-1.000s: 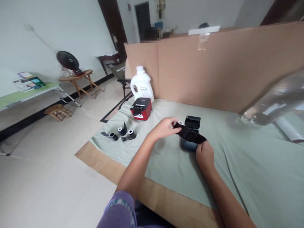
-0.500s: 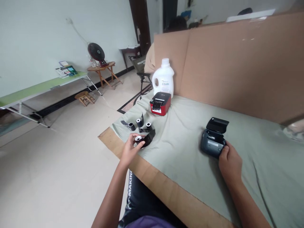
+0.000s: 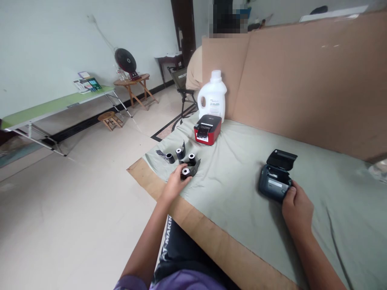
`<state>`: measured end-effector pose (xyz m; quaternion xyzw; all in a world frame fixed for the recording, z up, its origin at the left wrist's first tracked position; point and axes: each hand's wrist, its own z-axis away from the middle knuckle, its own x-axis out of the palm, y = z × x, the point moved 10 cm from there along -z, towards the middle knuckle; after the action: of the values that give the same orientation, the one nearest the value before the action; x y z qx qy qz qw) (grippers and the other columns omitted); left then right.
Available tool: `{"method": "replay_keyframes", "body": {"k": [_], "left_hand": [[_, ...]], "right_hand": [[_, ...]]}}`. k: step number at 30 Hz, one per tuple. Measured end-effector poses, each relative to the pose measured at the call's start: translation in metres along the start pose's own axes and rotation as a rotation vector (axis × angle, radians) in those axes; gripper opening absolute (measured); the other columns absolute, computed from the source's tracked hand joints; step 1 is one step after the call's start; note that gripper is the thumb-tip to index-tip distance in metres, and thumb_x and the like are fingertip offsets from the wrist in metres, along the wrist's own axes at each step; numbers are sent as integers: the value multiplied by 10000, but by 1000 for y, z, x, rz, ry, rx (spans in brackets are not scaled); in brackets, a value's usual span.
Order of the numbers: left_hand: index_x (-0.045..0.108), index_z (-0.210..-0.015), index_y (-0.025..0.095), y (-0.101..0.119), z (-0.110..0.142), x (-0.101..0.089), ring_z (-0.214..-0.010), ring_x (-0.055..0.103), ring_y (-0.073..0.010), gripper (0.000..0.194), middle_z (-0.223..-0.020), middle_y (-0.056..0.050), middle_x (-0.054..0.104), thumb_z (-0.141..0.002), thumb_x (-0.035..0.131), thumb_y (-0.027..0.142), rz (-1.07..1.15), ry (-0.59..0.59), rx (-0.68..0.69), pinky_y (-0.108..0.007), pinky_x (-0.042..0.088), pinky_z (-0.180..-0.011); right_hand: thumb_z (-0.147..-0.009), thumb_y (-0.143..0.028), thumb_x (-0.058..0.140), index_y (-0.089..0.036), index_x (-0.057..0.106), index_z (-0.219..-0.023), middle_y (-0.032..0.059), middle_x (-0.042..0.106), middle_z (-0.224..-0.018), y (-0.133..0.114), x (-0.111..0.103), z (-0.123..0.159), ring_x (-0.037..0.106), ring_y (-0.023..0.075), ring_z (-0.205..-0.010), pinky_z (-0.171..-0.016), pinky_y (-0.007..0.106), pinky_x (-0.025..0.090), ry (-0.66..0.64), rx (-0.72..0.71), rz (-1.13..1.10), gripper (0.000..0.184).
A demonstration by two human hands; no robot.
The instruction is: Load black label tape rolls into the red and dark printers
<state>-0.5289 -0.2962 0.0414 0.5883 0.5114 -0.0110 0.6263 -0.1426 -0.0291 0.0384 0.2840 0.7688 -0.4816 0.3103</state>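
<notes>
My left hand (image 3: 175, 182) has its fingers closed round a black roll (image 3: 185, 172) with a white core and a loose dark tail, low over the cloth near the table's front-left edge. Just behind it are other black rolls: one (image 3: 170, 158) at the left, one (image 3: 180, 153) further back and one (image 3: 191, 158) to the right. On the right, my right hand (image 3: 298, 205) grips the side of a small dark blue label printer (image 3: 273, 186). The printer's lid (image 3: 282, 160) is raised and its compartment shows. Behind the rolls stands a red and black label printer (image 3: 208, 129).
A white jug (image 3: 212, 96) stands behind the red printer, against a tall cardboard panel (image 3: 302, 80). Green-grey cloth (image 3: 238, 177) covers the table, with a bare brown edge (image 3: 193, 217) in front. Beyond are a fan (image 3: 125, 60) and a person's back (image 3: 195, 70).
My left hand has brought the black roll closer to the other rolls, and its thumb no longer shows on top. The right hand still holds the dark blue printer with its lid up.
</notes>
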Motion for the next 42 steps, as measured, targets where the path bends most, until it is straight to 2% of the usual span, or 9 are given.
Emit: {"method": "replay_keyframes", "body": {"k": [7,14,20,25,28,31,35,39,42], "left_hand": [[477,-1420,295,8,5,-7,-1145,629,-309,616,-1253,-93,658,-852,711,341,-233,38,-29,-445,491,-980],[582,-1357,231,15,-37,-78,-1171,566,-327,498,-1210,-122,681,-900,631,424,-368,244,56,-453,423,-1021],[748,-1140,311,0,-115,-51,-1137,604,-323,398,-1041,-74,755,-751,700,243,-559,-183,157,-417,387,-1011],[780,-905,266,12,-130,-52,-877,645,-240,222,-948,-37,757,-690,756,315,-377,-172,90,-297,448,-795],[743,-881,205,48,-122,-53,-722,598,-166,271,-838,-24,714,-732,761,430,136,-32,61,-273,444,-695],[677,-877,196,96,-99,-10,-610,560,-98,317,-708,28,625,-714,808,435,823,-25,-22,-209,397,-553],[619,-901,206,164,-46,86,-701,682,-107,380,-796,32,662,-658,887,323,1448,-65,-223,-158,394,-487],[612,-923,189,201,9,172,-824,747,-158,370,-923,-22,728,-693,881,297,1674,-134,-514,-166,484,-554],[636,-959,179,207,24,203,-839,754,-185,394,-969,-51,743,-684,887,308,1624,-188,-543,-183,485,-549]], "right_hand": [[-970,-384,285,-25,609,-1362,270,683,-1242,0,-1,0,660,405,-1124,-942,546,505,14,-6,-12,623],[-953,-379,285,-25,619,-1351,256,689,-1247,1,0,0,663,397,-1127,-948,539,508,24,-9,-10,629],[-951,-384,283,-50,620,-1355,237,695,-1235,3,0,0,665,379,-1115,-942,527,508,30,-2,-10,624],[-953,-375,297,-40,643,-1304,240,696,-1187,1,-2,-1,658,353,-1077,-933,516,510,60,-32,-49,596],[-932,-386,403,-60,644,-1278,253,619,-1301,-17,-20,1,652,318,-1026,-904,495,523,162,-114,-94,533],[-923,-394,504,-144,696,-1150,193,655,-1230,-60,-44,5,637,309,-1047,-942,495,503,199,-278,-178,388],[-981,-382,496,-223,700,-1126,94,714,-1080,-123,-40,2,665,240,-1010,-911,391,515,-207,-360,-493,297],[-971,-409,521,-230,690,-1065,57,671,-1086,-149,-35,-12,636,207,-1027,-897,335,492,-447,-313,-766,263],[-924,-412,589,-206,664,-911,18,614,-895,-134,-25,-26,599,175,-868,-799,308,473,-524,-214,-859,219]]}}
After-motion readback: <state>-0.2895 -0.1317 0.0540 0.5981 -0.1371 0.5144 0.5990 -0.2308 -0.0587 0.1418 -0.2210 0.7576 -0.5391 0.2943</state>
